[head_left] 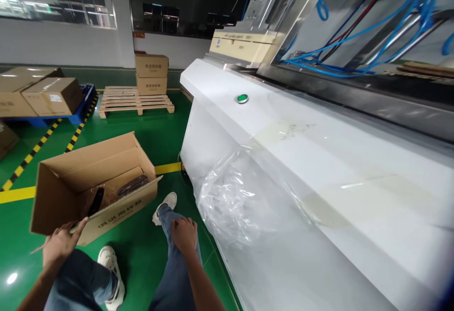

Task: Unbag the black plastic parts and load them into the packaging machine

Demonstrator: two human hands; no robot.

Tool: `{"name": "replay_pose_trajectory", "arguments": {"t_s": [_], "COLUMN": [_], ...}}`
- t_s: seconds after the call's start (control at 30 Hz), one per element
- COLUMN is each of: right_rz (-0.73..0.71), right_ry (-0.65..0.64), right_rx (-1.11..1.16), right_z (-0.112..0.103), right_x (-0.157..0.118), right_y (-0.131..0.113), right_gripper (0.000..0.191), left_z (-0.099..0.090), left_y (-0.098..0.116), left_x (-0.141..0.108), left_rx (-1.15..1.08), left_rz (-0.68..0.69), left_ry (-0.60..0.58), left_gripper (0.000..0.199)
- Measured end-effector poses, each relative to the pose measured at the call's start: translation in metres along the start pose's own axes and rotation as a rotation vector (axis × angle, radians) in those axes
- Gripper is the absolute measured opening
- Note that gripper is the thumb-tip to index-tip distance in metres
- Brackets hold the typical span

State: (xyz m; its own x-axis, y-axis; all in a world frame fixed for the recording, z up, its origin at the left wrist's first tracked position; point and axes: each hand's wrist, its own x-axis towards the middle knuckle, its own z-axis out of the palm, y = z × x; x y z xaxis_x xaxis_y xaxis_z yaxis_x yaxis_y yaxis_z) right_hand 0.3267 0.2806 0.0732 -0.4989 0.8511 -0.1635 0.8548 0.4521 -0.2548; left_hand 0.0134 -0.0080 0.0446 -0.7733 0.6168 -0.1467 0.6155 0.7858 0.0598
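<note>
An open cardboard box (94,188) sits on the green floor (156,131), tipped so its mouth faces up and toward the person, dark items lying inside. It lies ahead and to the person's left, its long axis running left to right. The left hand (62,243) is much the nearer, fingers spread against the box's near lower edge, gripping nothing. The right hand (184,235) rests loosely curled and empty on the right knee, apart from the box. Crumpled clear plastic film (234,197) hangs from the white machine housing (301,150) at right.
</note>
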Motion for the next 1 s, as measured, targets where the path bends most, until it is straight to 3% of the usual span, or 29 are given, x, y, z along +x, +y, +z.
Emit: {"name": "replay_pose_trajectory", "arguments": {"t_s": [0.23, 0.37, 0.6, 1.0], "right_rz": [-0.023, -0.061, -0.097, -0.114], "right_ry": [-0.018, -0.041, -0.037, 0.011], "right_rx": [-0.022, -0.048, -0.068, -0.059], "right_z": [-0.001, 0.01, 0.024, 0.025], "right_x": [0.001, 0.005, 0.006, 0.005], "right_y": [-0.012, -0.022, -0.028, -0.009], "right_gripper": [0.039, 0.039, 0.039, 0.037], "left_z": [-0.037, -0.031, -0.033, -0.03], "left_y": [0.015, 0.002, -0.022, 0.002], "left_x": [-0.006, -0.013, -0.031, -0.013], "left_rx": [-0.109, -0.102, -0.085, -0.204], "left_rz": [-0.023, -0.083, -0.211, -0.407], "left_ry": [0.078, 0.099, 0.193, 0.367], "left_gripper": [0.042, 0.055, 0.053, 0.047]}}
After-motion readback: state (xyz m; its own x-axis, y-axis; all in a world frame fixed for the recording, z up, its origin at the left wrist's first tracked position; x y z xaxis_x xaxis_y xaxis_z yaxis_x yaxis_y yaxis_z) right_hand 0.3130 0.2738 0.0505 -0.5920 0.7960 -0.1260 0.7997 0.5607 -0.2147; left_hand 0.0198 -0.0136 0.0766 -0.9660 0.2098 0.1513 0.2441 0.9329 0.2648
